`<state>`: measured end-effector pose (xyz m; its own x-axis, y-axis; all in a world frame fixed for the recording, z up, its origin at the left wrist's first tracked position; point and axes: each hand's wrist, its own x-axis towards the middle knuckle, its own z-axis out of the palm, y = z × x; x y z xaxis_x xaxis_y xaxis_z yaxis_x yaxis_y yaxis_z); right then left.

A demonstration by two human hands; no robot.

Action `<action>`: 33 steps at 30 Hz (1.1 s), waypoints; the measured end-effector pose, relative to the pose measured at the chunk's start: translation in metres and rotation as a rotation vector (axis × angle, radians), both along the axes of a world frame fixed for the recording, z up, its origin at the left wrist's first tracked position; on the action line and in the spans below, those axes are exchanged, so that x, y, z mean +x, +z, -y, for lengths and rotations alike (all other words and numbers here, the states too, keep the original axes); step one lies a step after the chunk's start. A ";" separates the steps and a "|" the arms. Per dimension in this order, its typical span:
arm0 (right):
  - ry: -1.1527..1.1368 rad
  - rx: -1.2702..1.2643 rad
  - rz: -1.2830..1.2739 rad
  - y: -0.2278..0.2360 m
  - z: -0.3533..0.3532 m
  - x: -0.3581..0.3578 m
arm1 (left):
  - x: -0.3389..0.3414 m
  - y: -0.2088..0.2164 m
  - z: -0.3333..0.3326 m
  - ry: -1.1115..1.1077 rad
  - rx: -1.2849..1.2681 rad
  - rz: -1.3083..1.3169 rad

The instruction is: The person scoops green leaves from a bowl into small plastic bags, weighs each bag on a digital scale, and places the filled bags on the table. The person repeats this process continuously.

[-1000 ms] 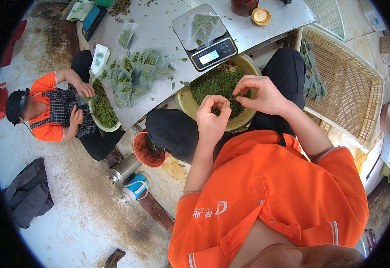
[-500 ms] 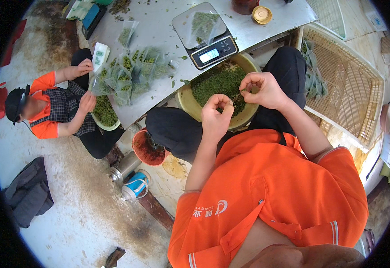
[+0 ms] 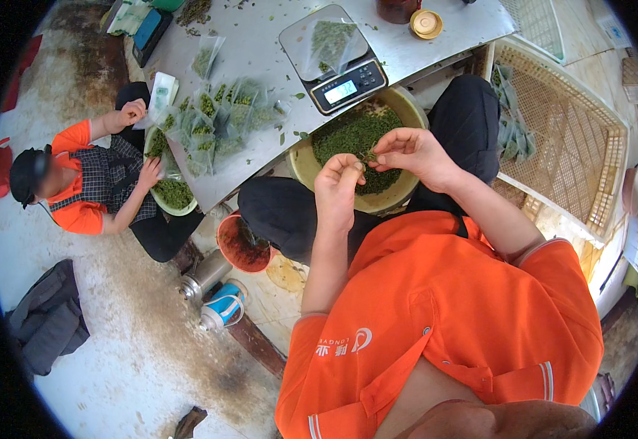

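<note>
- While both hands are raised just above the yellow basin (image 3: pixel 409 190), a small green sprig (image 3: pixel 367 157) lies between their fingertips.
- Left hand (image 3: pixel 335 192): thumb and forefinger drawn together beside the sprig; whether they grip it cannot be told at this scale.
- Right hand (image 3: pixel 415 156): thumb and forefinger apparently pinched on the sprig, close to the left fingertips.
- Beneath and just beyond the hands: loose green pickings (image 3: pixel 344 135) spread inside the basin.
- Handling, as judged: so slender a sprig would suit a light pinch with the pads; one hand should steady it while the other works close by, since a wide hold could bend or tear it. Hands centred over the basin would let loose bits drop among the pickings.
- Beyond the hands: a digital scale (image 3: pixel 347 86) on a metal table (image 3: pixel 257 51), bearing a clear bag of greens (image 3: pixel 333 44).
- Left of and beyond the left hand: clustered filled bags (image 3: pixel 220 121); farther left, a co-worker's hand (image 3: pixel 150 173).
- Left of and nearer than the left hand: an orange-red bucket (image 3: pixel 260 261).
</note>
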<state>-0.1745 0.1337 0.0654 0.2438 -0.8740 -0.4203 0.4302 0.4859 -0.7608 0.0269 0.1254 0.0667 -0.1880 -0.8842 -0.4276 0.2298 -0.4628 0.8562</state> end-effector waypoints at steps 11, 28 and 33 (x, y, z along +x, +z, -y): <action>-0.033 -0.091 -0.070 -0.005 0.000 0.011 | -0.001 0.003 0.000 -0.008 -0.003 0.008; 0.257 -0.351 -0.455 0.009 0.019 -0.021 | -0.002 0.002 -0.003 -0.117 0.033 0.049; 0.337 -0.226 -0.509 0.006 0.017 -0.029 | -0.003 0.001 -0.004 -0.120 0.046 0.041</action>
